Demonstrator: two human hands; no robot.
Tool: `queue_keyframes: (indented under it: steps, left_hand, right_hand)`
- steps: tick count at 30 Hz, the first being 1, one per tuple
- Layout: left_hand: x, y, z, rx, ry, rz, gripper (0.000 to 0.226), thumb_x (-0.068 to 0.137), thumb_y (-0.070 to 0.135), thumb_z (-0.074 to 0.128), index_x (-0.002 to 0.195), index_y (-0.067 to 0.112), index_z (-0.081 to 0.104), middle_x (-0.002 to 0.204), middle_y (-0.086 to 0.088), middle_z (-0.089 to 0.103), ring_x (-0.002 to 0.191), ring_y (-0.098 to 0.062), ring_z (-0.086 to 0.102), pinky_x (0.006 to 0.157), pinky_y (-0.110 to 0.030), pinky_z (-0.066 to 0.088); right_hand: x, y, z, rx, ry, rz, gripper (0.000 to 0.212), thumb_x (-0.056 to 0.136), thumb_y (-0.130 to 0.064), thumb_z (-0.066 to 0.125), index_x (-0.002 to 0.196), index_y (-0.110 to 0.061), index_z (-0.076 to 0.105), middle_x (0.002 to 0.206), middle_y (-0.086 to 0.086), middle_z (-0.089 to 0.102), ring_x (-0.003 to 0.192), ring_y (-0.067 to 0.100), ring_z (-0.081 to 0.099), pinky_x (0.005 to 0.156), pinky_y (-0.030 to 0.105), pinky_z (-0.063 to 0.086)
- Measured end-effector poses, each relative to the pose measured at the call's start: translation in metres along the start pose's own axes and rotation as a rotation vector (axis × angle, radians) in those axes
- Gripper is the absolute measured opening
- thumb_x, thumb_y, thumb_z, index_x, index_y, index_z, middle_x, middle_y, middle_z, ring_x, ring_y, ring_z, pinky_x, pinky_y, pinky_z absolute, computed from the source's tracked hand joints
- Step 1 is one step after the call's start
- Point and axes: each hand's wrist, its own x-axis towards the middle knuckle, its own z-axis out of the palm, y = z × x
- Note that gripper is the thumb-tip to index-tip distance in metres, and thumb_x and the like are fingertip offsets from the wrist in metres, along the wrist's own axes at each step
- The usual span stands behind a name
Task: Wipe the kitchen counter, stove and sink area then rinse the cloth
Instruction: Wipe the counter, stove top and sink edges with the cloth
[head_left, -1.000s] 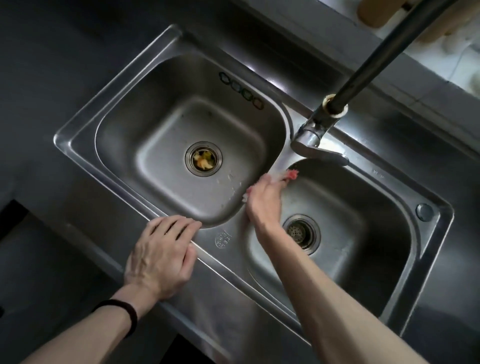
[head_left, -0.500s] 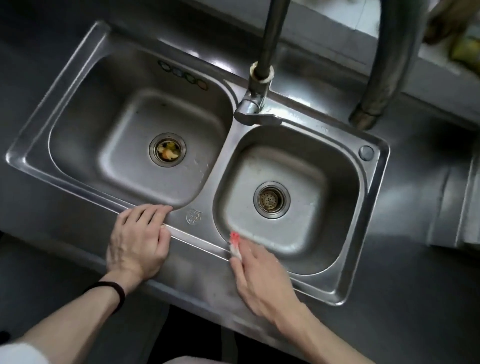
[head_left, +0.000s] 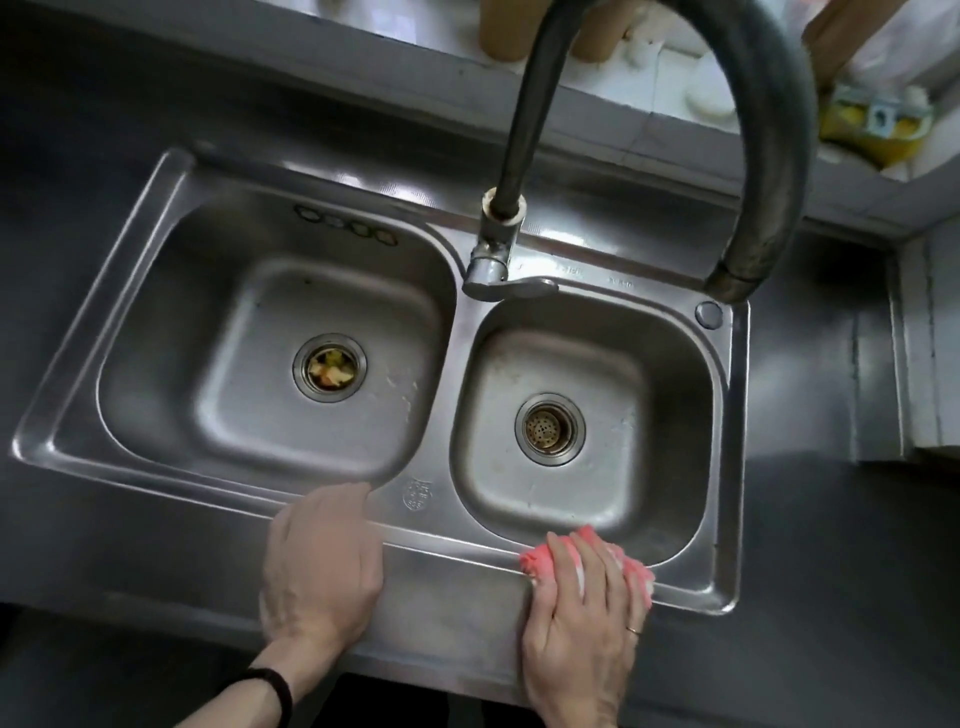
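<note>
Head view: the right grip (head_left: 582, 618) lies flat with its fingers spread, pressing the pink cloth (head_left: 537, 564) onto the sink rim (head_left: 452, 543), which runs sideways beneath it. The left grip (head_left: 322, 561) rests flat and empty on the same rim, off to its left. The faucet spout (head_left: 732, 280) hangs ahead and slightly right, so rinsing probably falls to the right grip.

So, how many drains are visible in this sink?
2. The left drain sits in the left basin; the right drain sits in the right basin. None looks hidden.
</note>
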Motion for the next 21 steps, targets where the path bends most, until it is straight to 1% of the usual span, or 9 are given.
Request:
queue_keyframes:
  steps: [4,9,11,14,16,19,21]
  left_hand:
    - [0.000,-0.002,-0.001,-0.002,-0.022,-0.006,0.049,0.088,0.026,0.042,0.123,0.010,0.072,0.117,-0.007,0.073,0.110,-0.029,0.067,0.103,-0.046,0.041]
    - [0.000,-0.001,-0.004,0.007,-0.053,-0.010,0.048,0.089,0.026,0.042,0.124,0.010,0.070,0.118,-0.007,0.073,0.111,-0.030,0.066,0.102,-0.047,0.042]
    - [0.000,-0.001,-0.005,0.015,-0.056,-0.014,0.048,0.089,0.027,0.042,0.124,0.011,0.070,0.118,-0.007,0.073,0.111,-0.030,0.065,0.102,-0.047,0.042]
    - [0.000,0.001,-0.008,0.015,-0.087,-0.027,0.049,0.089,0.028,0.040,0.124,0.011,0.070,0.119,-0.007,0.073,0.112,-0.030,0.066,0.101,-0.048,0.043]
    - [0.000,0.004,-0.013,-0.010,-0.124,-0.043,0.051,0.089,0.029,0.038,0.124,0.011,0.071,0.119,-0.007,0.073,0.112,-0.030,0.067,0.101,-0.048,0.043]
    - [0.007,0.010,-0.026,-0.144,-0.139,-0.079,0.055,0.085,0.031,0.036,0.127,0.013,0.067,0.126,-0.007,0.069,0.118,-0.029,0.064,0.102,-0.048,0.041]
    - [0.022,0.024,-0.039,-0.256,-0.106,-0.050,0.056,0.084,0.028,0.039,0.131,0.010,0.063,0.134,-0.010,0.063,0.124,-0.032,0.059,0.105,-0.049,0.041]
  right_hand:
    - [-0.005,0.000,0.000,-0.026,-0.029,-0.011,0.041,0.103,-0.035,0.048,0.118,-0.012,0.078,0.128,0.008,0.072,0.129,0.030,0.064,0.114,0.057,0.041]
    - [-0.007,-0.001,-0.002,-0.052,-0.110,0.044,0.042,0.102,-0.035,0.045,0.122,-0.016,0.076,0.136,0.008,0.068,0.137,0.031,0.058,0.122,0.056,0.031]
    - [-0.009,0.001,0.001,-0.056,-0.086,0.027,0.039,0.101,-0.034,0.049,0.123,-0.017,0.076,0.138,0.008,0.068,0.137,0.031,0.057,0.123,0.056,0.030]
    - [-0.010,0.004,0.006,-0.047,-0.006,-0.010,0.037,0.099,-0.033,0.052,0.121,-0.017,0.077,0.135,0.007,0.069,0.136,0.029,0.058,0.125,0.052,0.029]
    - [-0.010,0.006,0.008,-0.036,0.039,-0.032,0.036,0.098,-0.032,0.053,0.120,-0.016,0.077,0.132,0.007,0.070,0.134,0.029,0.059,0.123,0.052,0.031]
    - [-0.011,0.009,0.012,-0.012,0.077,-0.042,0.037,0.099,-0.032,0.053,0.120,-0.013,0.077,0.131,0.009,0.071,0.133,0.031,0.061,0.121,0.052,0.034]
    - [-0.011,0.010,0.015,0.003,0.106,-0.043,0.036,0.098,-0.032,0.055,0.118,-0.013,0.078,0.130,0.009,0.071,0.133,0.030,0.062,0.120,0.053,0.035]
